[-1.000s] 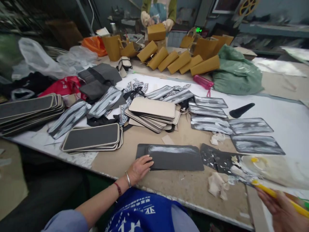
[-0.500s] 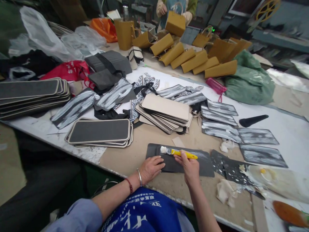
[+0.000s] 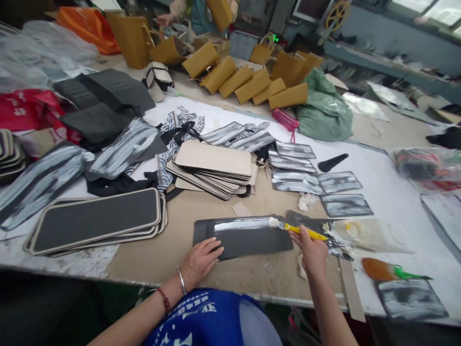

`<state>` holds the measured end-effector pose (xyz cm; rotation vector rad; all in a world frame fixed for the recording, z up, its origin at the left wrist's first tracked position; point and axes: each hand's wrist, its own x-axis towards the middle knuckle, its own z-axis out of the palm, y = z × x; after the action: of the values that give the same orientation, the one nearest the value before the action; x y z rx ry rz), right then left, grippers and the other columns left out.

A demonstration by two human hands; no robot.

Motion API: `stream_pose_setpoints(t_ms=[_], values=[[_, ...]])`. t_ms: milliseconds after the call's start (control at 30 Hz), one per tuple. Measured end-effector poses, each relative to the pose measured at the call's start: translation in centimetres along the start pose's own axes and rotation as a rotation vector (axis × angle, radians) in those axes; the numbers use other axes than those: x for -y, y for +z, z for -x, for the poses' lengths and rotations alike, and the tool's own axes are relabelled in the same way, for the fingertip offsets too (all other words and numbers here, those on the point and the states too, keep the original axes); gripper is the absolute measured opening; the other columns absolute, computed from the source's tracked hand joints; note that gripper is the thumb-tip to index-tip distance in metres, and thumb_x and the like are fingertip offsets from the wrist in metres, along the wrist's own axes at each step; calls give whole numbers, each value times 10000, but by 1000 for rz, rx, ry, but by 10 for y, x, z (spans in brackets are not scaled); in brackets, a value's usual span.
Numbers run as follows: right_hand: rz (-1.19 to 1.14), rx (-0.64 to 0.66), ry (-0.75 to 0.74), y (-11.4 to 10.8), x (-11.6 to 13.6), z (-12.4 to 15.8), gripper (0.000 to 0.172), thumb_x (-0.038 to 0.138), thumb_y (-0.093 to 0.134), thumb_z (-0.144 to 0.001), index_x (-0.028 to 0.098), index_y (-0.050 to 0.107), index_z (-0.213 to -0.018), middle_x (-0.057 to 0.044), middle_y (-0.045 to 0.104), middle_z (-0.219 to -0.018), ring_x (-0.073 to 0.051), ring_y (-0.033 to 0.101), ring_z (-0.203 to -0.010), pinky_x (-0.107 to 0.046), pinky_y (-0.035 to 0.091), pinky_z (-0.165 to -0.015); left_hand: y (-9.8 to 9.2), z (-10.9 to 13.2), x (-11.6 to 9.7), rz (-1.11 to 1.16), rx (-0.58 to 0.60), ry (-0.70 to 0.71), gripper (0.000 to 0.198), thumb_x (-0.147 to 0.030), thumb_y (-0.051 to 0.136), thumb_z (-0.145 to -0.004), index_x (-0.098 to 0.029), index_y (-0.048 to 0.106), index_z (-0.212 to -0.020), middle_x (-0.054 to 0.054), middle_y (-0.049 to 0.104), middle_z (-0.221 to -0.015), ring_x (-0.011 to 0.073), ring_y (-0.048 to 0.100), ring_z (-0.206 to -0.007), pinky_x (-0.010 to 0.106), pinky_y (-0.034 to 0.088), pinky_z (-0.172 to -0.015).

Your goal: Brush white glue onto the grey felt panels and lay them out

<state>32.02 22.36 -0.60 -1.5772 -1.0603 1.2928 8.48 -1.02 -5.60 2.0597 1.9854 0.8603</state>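
My right hand (image 3: 312, 250) grips a paintbrush (image 3: 306, 232) by its yellow handle. White paste coats the bristles, which touch the right part of a dark grey panel (image 3: 248, 242). A white streak runs along the panel's far edge, left of the bristles. This panel lies on a larger dark sheet (image 3: 200, 230). My left hand (image 3: 202, 259) rests flat on the panel's near left corner, fingers stretched out. Right of the panel, a paste-spattered dark piece (image 3: 334, 246) lies beside a translucent sheet (image 3: 370, 234) with paste on it.
Cream-edged dark panels (image 3: 97, 218) lie stacked at left, cream boards (image 3: 216, 161) behind my hands. White-streaked pieces (image 3: 340, 182) spread at right, near a brown brush (image 3: 378, 269) with a green handle. Tan bags (image 3: 223, 77) line the back, where a co-worker's hand (image 3: 167, 19) shows.
My right hand has drawn the brush rightward along the panel, lengthening the white streak. My left hand stays on the near left corner. The camera view has turned right.
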Motion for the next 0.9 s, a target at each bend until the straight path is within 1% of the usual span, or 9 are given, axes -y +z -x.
stream_pose_setpoints(t_ms=[133,200,267,367,467,567,633,733,900], values=[[-24,-69,3,-23,-3,-25,371,420,729,-579,79,605,-655,-93,658,-572,-197,659,-569,-232,571,-567,1,0,0,-24,-32,20,277,-185,471,-850,-206,582,-1104,80,625,-1086,204,528,-1084,353,517,-848],[-37,-95,-6,-33,-2,-28,362,413,731,-576,84,602,-656,-86,659,-572,-198,658,-569,-236,572,-569,2,0,-1,-38,-39,24,267,-187,468,-853,-200,589,-1092,80,626,-1081,204,533,-1075,350,521,-845],[-32,-106,-17,-42,1,-24,374,412,732,-582,81,610,-705,-79,664,-585,-197,660,-578,-234,571,-572,2,0,-1,-45,-35,28,264,-184,465,-854,-195,593,-1085,82,627,-1079,206,538,-1069,350,525,-840],[-12,-82,-46,-54,8,-4,423,431,733,-596,78,618,-799,-76,676,-629,-205,667,-624,-256,576,-611,-1,-1,-1,-38,-16,31,268,-191,466,-853,-197,593,-1089,86,626,-1086,211,539,-1075,359,524,-847],[13,-27,-35,-57,11,27,457,450,737,-604,77,623,-842,-85,686,-677,-219,671,-668,-292,580,-648,-5,-3,-1,-32,14,29,275,-217,471,-852,-201,588,-1101,88,622,-1100,213,542,-1079,373,516,-865],[20,8,19,-53,5,53,463,469,733,-612,77,627,-837,-96,689,-697,-224,671,-678,-293,581,-647,-8,-3,0,-40,27,56,279,-223,461,-856,-206,585,-1106,81,625,-1102,209,548,-1075,364,520,-864],[9,5,38,-52,-4,59,471,481,732,-608,80,626,-833,-93,690,-692,-224,671,-676,-289,581,-643,-8,-3,3,-54,19,81,282,-219,452,-860,-213,584,-1109,75,628,-1098,205,551,-1072,352,523,-860],[9,-39,51,-58,-15,51,485,496,740,-580,81,635,-810,-90,689,-678,-225,672,-678,-275,578,-637,-6,-3,6,-81,17,111,286,-217,453,-861,-218,584,-1115,72,629,-1098,205,554,-1070,347,525,-858],[49,-108,22,-85,-19,25,478,519,720,-583,76,643,-744,-104,687,-679,-227,671,-658,-291,576,-632,-6,-4,6,-105,22,125,288,-225,442,-864,-227,588,-1113,67,634,-1092,205,564,-1057,343,531,-845]])
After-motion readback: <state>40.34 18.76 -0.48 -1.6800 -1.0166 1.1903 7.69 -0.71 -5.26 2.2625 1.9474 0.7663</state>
